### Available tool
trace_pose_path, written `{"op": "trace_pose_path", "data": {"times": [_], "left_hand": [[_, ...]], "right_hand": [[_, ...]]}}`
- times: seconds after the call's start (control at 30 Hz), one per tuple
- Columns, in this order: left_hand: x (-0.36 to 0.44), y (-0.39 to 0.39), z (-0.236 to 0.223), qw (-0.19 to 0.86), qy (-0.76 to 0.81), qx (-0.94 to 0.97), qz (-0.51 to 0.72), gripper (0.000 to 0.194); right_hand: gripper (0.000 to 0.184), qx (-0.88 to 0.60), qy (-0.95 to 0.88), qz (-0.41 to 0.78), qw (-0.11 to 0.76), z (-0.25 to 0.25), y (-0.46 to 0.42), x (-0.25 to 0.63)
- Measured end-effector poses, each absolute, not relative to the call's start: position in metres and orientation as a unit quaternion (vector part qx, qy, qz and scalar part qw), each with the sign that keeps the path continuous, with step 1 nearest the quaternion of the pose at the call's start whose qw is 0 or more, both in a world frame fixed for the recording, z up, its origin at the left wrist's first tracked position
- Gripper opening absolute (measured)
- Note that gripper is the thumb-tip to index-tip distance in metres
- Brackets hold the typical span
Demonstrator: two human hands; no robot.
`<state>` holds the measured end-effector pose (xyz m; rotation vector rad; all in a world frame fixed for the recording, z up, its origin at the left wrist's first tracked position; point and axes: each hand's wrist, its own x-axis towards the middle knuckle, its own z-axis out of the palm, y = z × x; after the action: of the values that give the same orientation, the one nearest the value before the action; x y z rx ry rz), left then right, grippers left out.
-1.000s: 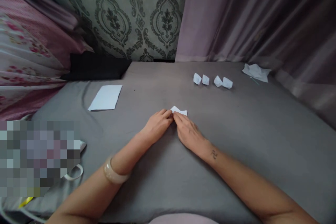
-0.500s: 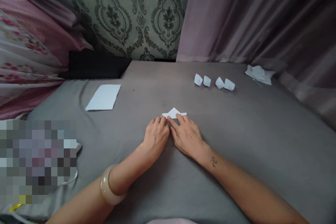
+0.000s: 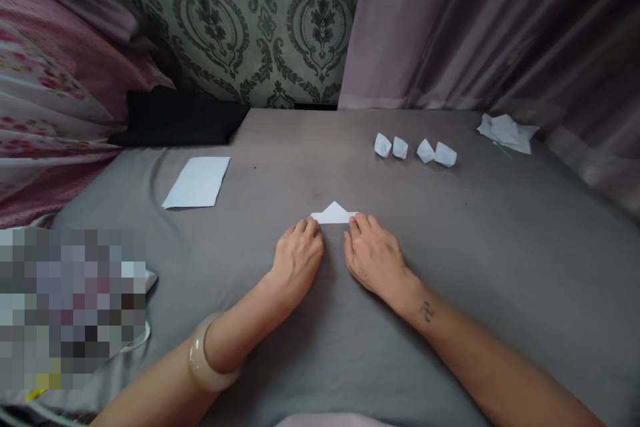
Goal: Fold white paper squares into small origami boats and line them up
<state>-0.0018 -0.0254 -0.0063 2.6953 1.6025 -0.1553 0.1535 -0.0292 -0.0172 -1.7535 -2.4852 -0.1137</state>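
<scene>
A small folded white paper point(image 3: 334, 213) with a pointed top lies flat on the grey sheet point(image 3: 450, 267) in front of me. My left hand point(image 3: 299, 259) rests palm down with its fingertips on the paper's left corner. My right hand point(image 3: 373, 255) lies palm down too, fingers pressing the paper's right corner. Both hands have their fingers stretched out and neither is lifting the paper.
Several small folded paper pieces point(image 3: 415, 149) sit in a row farther back to the right. A flat white sheet point(image 3: 198, 181) lies to the left. Crumpled paper point(image 3: 506, 131) is at the far right by the curtain. A black cushion point(image 3: 177, 117) sits at the back left.
My hands have slid apart along the paper's lower edge, from touching in the middle to the two corners. The paper now shows as a flattened pointed shape.
</scene>
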Motion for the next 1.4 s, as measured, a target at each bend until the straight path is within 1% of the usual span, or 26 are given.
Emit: {"op": "trace_pose_path", "data": {"times": [0.17, 0.33, 0.4, 0.43, 0.47, 0.53, 0.63, 0.7, 0.77, 0.83, 0.9, 0.97, 1.0, 1.03, 1.1, 1.13, 1.2, 1.3, 1.4], "left_hand": [[-0.006, -0.021, -0.008, 0.020, 0.526, 0.850, -0.015, 0.023], [-0.010, -0.007, -0.015, 0.011, 0.536, 0.842, 0.054, 0.031], [-0.011, 0.000, -0.018, 0.000, 0.521, 0.850, 0.072, 0.030], [-0.011, 0.004, -0.019, -0.006, 0.510, 0.857, 0.080, 0.030], [-0.011, 0.007, -0.020, -0.009, 0.495, 0.865, 0.083, 0.030], [-0.011, 0.011, -0.022, -0.012, 0.478, 0.874, 0.083, 0.032], [-0.009, 0.013, -0.026, -0.026, 0.447, 0.888, 0.104, 0.035], [-0.008, 0.015, -0.030, -0.018, 0.426, 0.896, 0.129, 0.028], [-0.007, 0.017, -0.032, 0.051, 0.440, 0.876, 0.192, 0.020], [-0.005, 0.021, -0.031, 0.143, 0.478, 0.812, 0.303, 0.014], [-0.003, 0.023, -0.027, 0.177, 0.505, 0.760, 0.368, 0.020], [0.002, 0.020, -0.022, 0.187, 0.519, 0.734, 0.396, 0.031], [0.006, 0.016, -0.019, 0.201, 0.520, 0.724, 0.407, 0.035], [0.010, 0.012, -0.017, 0.225, 0.516, 0.712, 0.419, 0.037], [0.019, 0.001, -0.014, 0.358, 0.486, 0.640, 0.476, 0.034], [0.023, -0.004, -0.013, 0.391, 0.478, 0.612, 0.494, 0.033], [0.030, -0.013, -0.013, 0.426, 0.466, 0.584, 0.510, 0.034], [0.034, -0.018, -0.013, 0.449, 0.463, 0.573, 0.505, 0.033], [0.034, -0.016, -0.007, 0.460, 0.466, 0.537, 0.532, 0.029]], "right_hand": [[0.034, -0.581, -0.811, -0.051, 0.053, -0.018, -0.027, 0.157], [0.035, -0.592, -0.799, -0.052, 0.089, -0.023, -0.019, 0.162], [0.035, -0.609, -0.782, -0.024, 0.134, -0.027, -0.012, 0.166], [0.035, -0.618, -0.767, 0.006, 0.172, -0.029, -0.007, 0.170], [0.034, -0.626, -0.747, 0.054, 0.218, -0.032, -0.001, 0.174], [0.031, -0.644, -0.665, 0.188, 0.327, -0.037, 0.009, 0.182], [0.032, -0.653, -0.619, 0.217, 0.378, -0.042, 0.020, 0.192], [0.032, -0.654, -0.594, 0.233, 0.407, -0.044, 0.023, 0.195], [0.033, -0.647, -0.572, 0.256, 0.434, -0.045, 0.023, 0.195], [0.035, -0.636, -0.553, 0.280, 0.460, -0.044, 0.022, 0.195], [0.044, -0.618, -0.540, 0.307, 0.483, -0.040, 0.019, 0.193], [0.053, -0.588, -0.537, 0.338, 0.501, -0.030, 0.015, 0.190], [0.055, -0.569, -0.539, 0.357, 0.509, -0.024, 0.012, 0.188], [0.054, -0.538, -0.530, 0.396, 0.523, -0.017, 0.008, 0.185], [0.053, -0.487, -0.534, 0.446, 0.528, -0.006, 0.002, 0.178], [0.051, -0.471, -0.539, 0.458, 0.527, -0.002, -0.001, 0.174], [0.046, -0.467, -0.536, 0.456, 0.536, 0.002, -0.005, 0.168], [0.034, -0.473, -0.528, 0.441, 0.550, -0.002, -0.005, 0.165], [0.028, -0.456, -0.559, 0.437, 0.537, -0.008, -0.003, 0.168]]}}
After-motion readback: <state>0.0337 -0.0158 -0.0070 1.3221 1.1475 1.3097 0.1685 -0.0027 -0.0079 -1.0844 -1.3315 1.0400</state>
